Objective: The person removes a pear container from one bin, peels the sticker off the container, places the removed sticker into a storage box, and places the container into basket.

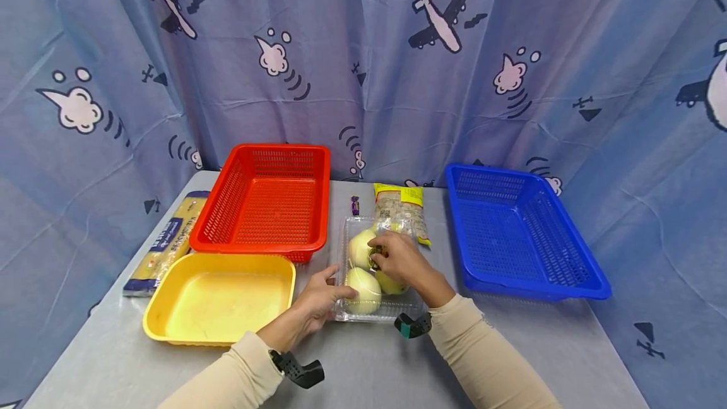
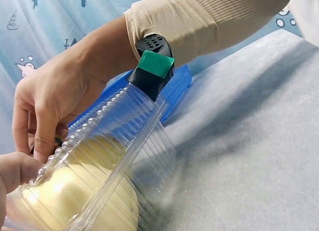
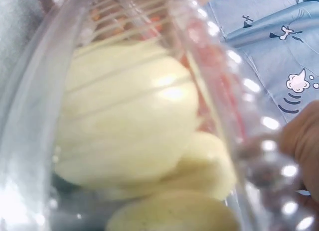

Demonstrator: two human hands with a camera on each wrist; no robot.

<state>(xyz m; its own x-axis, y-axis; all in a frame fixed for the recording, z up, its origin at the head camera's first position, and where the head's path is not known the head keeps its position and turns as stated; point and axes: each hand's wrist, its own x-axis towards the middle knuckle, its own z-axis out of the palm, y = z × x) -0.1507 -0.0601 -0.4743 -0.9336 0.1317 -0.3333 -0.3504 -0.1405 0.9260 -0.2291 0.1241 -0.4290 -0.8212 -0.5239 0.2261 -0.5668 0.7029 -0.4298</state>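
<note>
A clear plastic container (image 1: 343,238) with pale yellow round fruits (image 1: 363,289) inside lies on the table in front of me. My left hand (image 1: 318,298) grips its near left side, thumb over the top. Fingers bent, my right hand (image 1: 400,260) is at the container's top, with thumb and fingertips at a small dark-and-gold patterned thing (image 1: 375,259); whether this is a label or a loose piece I cannot tell. From the left wrist, the right hand (image 2: 52,101) reaches down beside the ribbed wall. Large fruit (image 3: 129,111) shows through clear plastic in the right wrist view.
A red basket (image 1: 324,207) and a yellow tub (image 1: 150,314) stand to the left, with a long yellow packet (image 1: 170,238) beside them. A blue basket (image 1: 471,270) stands at right. Behind the container lie a small purple wrapped candy (image 1: 354,205) and a yellow-topped bag (image 1: 406,197).
</note>
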